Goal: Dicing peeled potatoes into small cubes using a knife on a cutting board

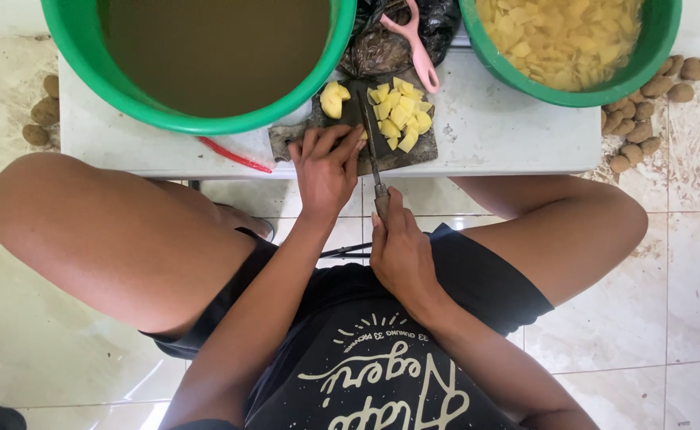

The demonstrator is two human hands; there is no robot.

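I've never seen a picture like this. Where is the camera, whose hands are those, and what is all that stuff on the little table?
The camera sits on a person's head and looks straight down, so you see their own lap, knees and arms. No machine here, just two bare hands. The right hand grips a knife by its handle, blade lying over a dark cutting board. The left hand rests on the board beside the blade. On the board lie yellow potato cubes and a larger peeled piece. The low white table also bears a green tub of murky water, a green tub of cut potato and a pink peeler. Unpeeled potatoes lie on the tiled floor.
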